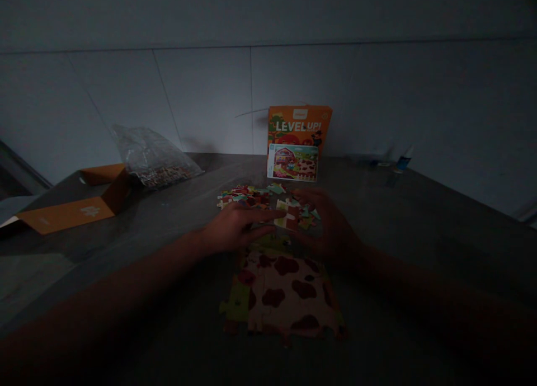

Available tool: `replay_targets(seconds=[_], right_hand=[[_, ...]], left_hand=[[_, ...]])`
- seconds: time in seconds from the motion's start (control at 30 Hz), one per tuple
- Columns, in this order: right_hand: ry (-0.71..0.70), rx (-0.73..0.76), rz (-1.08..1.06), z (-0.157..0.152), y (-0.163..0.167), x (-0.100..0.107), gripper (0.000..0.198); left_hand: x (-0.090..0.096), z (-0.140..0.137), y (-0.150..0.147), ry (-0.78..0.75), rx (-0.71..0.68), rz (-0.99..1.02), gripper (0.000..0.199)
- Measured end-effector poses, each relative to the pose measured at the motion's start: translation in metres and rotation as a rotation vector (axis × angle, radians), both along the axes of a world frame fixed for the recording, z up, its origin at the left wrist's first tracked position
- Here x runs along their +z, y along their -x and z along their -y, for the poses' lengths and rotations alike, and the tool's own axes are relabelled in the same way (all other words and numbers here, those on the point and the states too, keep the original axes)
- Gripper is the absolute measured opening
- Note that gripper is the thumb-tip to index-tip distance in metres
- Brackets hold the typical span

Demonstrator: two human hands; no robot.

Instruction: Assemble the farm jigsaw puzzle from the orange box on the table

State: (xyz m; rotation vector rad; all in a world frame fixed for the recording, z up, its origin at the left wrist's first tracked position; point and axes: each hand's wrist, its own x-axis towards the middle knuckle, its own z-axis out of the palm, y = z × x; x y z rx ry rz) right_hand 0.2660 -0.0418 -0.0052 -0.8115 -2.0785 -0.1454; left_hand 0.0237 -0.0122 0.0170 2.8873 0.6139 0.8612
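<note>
Cardboard piece (286, 220) held between my left hand (230, 227) and right hand (331, 227), just beyond the joined cow (289, 288); I'm probably orienting it, so next calls for matching its edges.

left fingers (268, 214): on puzzle piece (287, 216) | right fingers (309, 195): beside it | joined cow-patterned pieces (289, 288): nearer camera

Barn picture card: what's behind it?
The orange LEVEL UP! box stands behind the picture card, its upper front showing. The card covers most of the box's lower front, so that can't be seen.
</note>
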Motion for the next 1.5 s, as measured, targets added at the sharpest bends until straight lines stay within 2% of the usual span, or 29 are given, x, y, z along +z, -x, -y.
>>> replay_targets(seconds=[0.13,0.27,0.43,0.57,0.7,0.77,0.9,1.03,1.17,1.33,1.5], right_hand=[[0.092,-0.040,-0.029,-0.001,-0.001,-0.002,0.061],[0.100,-0.056,-0.031,-0.002,-0.002,-0.002,0.052],[0.058,-0.065,-0.022,-0.003,-0.003,-0.001,0.040],[0.078,-0.075,-0.039,-0.003,-0.001,0.001,0.035],[0.159,-0.169,-0.092,-0.006,-0.002,0.000,0.034],[0.204,-0.273,-0.116,-0.010,-0.006,-0.003,0.036],[0.314,-0.487,-0.062,-0.021,-0.015,-0.012,0.050],[0.385,-0.471,0.054,-0.025,-0.018,-0.015,0.049],[0.403,-0.471,0.145,-0.023,-0.014,-0.014,0.040],[0.399,-0.429,0.232,-0.021,-0.011,-0.013,0.041],[0.413,-0.390,0.238,-0.022,-0.011,-0.012,0.036]], left_hand=[[-0.004,-0.005,0.001,-0.073,0.015,0.064,0.029],[-0.005,-0.007,0.002,-0.104,0.053,0.072,0.030],[-0.005,-0.005,0.000,-0.076,0.051,0.035,0.033],[-0.004,-0.003,-0.001,-0.034,0.096,-0.005,0.037],[-0.001,-0.004,-0.001,0.016,0.273,-0.012,0.040],[0.000,-0.006,-0.001,0.040,0.407,-0.005,0.041],[0.000,-0.014,0.002,0.046,0.639,-0.042,0.044],[-0.003,-0.019,0.006,0.087,0.743,-0.159,0.042],[-0.006,-0.020,0.008,0.149,0.746,-0.242,0.044],[-0.004,-0.018,0.006,0.106,0.686,-0.156,0.043],[0.000,-0.016,0.002,0.077,0.481,-0.072,0.037]])
